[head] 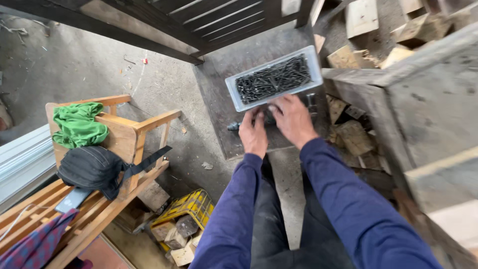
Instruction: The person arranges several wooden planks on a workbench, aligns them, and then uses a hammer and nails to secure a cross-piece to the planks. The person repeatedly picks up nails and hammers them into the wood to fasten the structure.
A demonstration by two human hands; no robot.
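Note:
A clear plastic box (274, 78) full of black screws lies on a dark board (234, 114) on the concrete floor. My left hand (253, 134) and my right hand (293, 120) reach down side by side to the near edge of the box, fingertips at its rim. Both arms wear dark blue sleeves. A dark tool (239, 125) lies on the board under my hands, mostly hidden. Whether my fingers grip the box or the tool I cannot tell.
A wooden bench (124, 144) at the left carries a green cloth (78, 124) and a black bag (92, 168). A yellow crate (186, 206) with wood blocks sits below. Wood offcuts (353, 134) pile at the right beside a grey slab (433, 104).

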